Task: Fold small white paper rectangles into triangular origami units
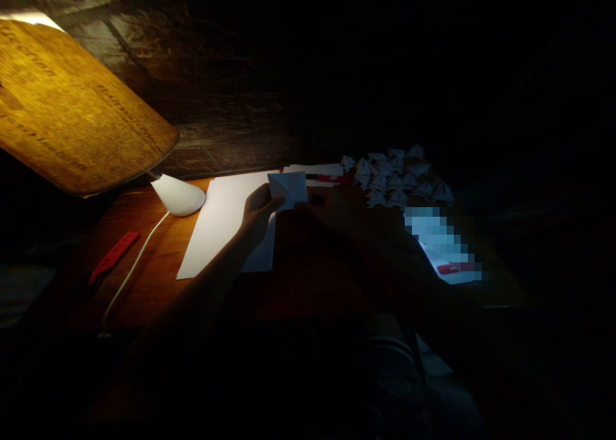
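Note:
A small square of white paper (289, 188) with faint diagonal creases is held up over the desk. My left hand (257, 209) pinches its lower left side, the thumb lying on the front. At the lower right corner, the fingers of my right hand (320, 206) are closed on the paper, though deep shadow hides most of that hand. Behind and below the left hand lies a large white sheet (219, 228). Several folded white paper pieces (385, 177) are heaped beyond my right hand.
A lamp with a printed yellow shade (86, 106) and white base (180, 196) stands at the left, its white cord (137, 260) running forward. A red knife-like tool (113, 257) lies beside the cord. On the right a lit, blurred screen (436, 235) rests on the wooden desk (308, 292).

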`<action>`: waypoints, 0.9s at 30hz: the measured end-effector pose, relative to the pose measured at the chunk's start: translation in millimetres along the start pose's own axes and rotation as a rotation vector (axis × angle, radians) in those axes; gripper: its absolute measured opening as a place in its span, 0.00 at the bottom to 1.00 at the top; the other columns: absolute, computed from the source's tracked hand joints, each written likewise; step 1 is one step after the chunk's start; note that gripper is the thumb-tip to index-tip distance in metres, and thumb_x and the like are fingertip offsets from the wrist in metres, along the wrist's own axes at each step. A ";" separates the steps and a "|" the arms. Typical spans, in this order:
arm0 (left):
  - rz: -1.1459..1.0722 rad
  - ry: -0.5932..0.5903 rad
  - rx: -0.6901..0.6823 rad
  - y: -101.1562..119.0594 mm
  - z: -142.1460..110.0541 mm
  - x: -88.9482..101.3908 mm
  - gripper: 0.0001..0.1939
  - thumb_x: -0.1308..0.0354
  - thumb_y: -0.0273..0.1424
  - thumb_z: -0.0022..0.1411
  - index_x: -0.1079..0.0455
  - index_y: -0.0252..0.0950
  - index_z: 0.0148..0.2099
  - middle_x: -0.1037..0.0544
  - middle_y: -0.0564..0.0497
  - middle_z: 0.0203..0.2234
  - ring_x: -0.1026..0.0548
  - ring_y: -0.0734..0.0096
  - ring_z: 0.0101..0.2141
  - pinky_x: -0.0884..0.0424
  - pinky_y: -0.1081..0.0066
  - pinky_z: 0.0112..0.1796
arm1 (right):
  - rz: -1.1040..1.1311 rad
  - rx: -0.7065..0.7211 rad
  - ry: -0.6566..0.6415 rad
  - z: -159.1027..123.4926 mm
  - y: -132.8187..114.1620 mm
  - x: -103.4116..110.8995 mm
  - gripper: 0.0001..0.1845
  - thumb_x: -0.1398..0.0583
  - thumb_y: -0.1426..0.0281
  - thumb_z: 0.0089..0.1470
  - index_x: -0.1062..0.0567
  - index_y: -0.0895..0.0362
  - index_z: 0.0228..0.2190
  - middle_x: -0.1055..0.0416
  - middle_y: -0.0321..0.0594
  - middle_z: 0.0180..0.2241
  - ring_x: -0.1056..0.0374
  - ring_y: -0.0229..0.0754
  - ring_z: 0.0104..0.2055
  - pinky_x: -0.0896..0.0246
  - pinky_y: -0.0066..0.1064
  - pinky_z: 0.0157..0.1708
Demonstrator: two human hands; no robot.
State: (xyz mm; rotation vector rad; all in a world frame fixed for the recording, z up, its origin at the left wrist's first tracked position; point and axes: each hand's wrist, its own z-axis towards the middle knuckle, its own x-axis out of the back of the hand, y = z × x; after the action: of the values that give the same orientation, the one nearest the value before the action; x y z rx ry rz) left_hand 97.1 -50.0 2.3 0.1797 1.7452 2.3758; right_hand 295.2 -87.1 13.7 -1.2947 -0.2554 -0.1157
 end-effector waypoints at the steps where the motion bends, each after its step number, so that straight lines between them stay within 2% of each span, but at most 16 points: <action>1: 0.012 0.027 -0.030 -0.5 0.8 0.5 0.17 0.29 0.40 0.53 0.28 0.38 0.41 0.21 0.50 0.33 0.22 0.67 0.35 0.26 0.69 0.37 | -0.016 0.006 0.035 0.3 -0.7 1.5 0.12 0.32 0.61 0.55 0.24 0.56 0.28 0.24 0.36 0.29 0.31 0.41 0.32 0.36 0.33 0.34; 4: 0.077 0.127 -0.094 -1.0 2.4 2.1 0.18 0.26 0.39 0.51 0.29 0.39 0.38 0.25 0.53 0.32 0.26 0.72 0.33 0.30 0.74 0.32 | -0.097 0.034 0.145 2.2 -1.0 5.5 0.19 0.32 0.58 0.54 0.30 0.55 0.22 0.29 0.34 0.23 0.36 0.39 0.28 0.43 0.31 0.29; 6: 0.132 0.143 -0.114 -0.2 2.1 2.9 0.19 0.24 0.39 0.51 0.30 0.39 0.36 0.27 0.53 0.30 0.29 0.73 0.30 0.33 0.74 0.29 | -0.143 0.052 0.195 3.4 -0.1 7.2 0.18 0.33 0.58 0.55 0.30 0.54 0.22 0.29 0.35 0.23 0.36 0.38 0.27 0.45 0.31 0.27; 9: 0.187 0.057 -0.111 2.9 -0.3 2.6 0.18 0.26 0.41 0.55 0.30 0.39 0.33 0.28 0.54 0.27 0.31 0.74 0.28 0.35 0.73 0.28 | -0.228 0.068 0.259 3.8 1.5 8.2 0.15 0.33 0.60 0.55 0.26 0.55 0.24 0.26 0.37 0.24 0.34 0.40 0.27 0.44 0.32 0.28; 12: 0.189 -0.056 -0.064 5.6 -3.2 -0.1 0.16 0.28 0.43 0.59 0.27 0.37 0.33 0.25 0.52 0.26 0.27 0.72 0.28 0.31 0.71 0.30 | -0.330 0.103 0.268 2.2 1.8 8.4 0.13 0.32 0.61 0.56 0.24 0.55 0.26 0.25 0.39 0.26 0.32 0.42 0.28 0.42 0.33 0.29; 15: 0.133 -0.096 -0.039 6.0 -4.5 -3.3 0.17 0.27 0.43 0.57 0.25 0.37 0.38 0.20 0.49 0.32 0.21 0.69 0.33 0.25 0.69 0.35 | -0.385 0.177 0.190 -0.4 0.1 8.0 0.13 0.31 0.60 0.57 0.23 0.54 0.27 0.24 0.40 0.28 0.32 0.42 0.30 0.41 0.34 0.30; 19: 0.056 -0.095 -0.031 4.6 -4.3 -5.5 0.20 0.26 0.45 0.56 0.25 0.37 0.41 0.18 0.47 0.36 0.18 0.66 0.36 0.20 0.67 0.39 | -0.390 0.259 0.033 -3.6 -4.4 8.1 0.09 0.31 0.63 0.57 0.21 0.54 0.32 0.23 0.39 0.33 0.32 0.40 0.31 0.41 0.32 0.32; 24: -0.015 -0.048 0.040 1.0 -2.9 -4.5 0.21 0.26 0.46 0.56 0.26 0.38 0.40 0.18 0.48 0.32 0.19 0.68 0.31 0.21 0.69 0.33 | -0.336 0.264 -0.084 -6.4 -9.3 10.7 0.12 0.28 0.63 0.54 0.20 0.54 0.38 0.22 0.41 0.41 0.29 0.42 0.38 0.37 0.33 0.37; 27: -0.039 -0.019 0.012 -0.9 -1.6 -0.7 0.20 0.24 0.45 0.52 0.26 0.39 0.38 0.19 0.50 0.30 0.22 0.69 0.28 0.24 0.71 0.28 | -0.286 0.302 -0.118 -6.4 -9.0 10.4 0.12 0.29 0.62 0.56 0.21 0.54 0.39 0.23 0.42 0.44 0.28 0.44 0.42 0.35 0.34 0.41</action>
State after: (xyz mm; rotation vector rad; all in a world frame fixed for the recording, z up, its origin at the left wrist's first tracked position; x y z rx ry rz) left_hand 97.5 -51.3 1.0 0.1681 1.7386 2.3296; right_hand 304.0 -95.1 23.1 -0.9608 -0.5386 -0.2356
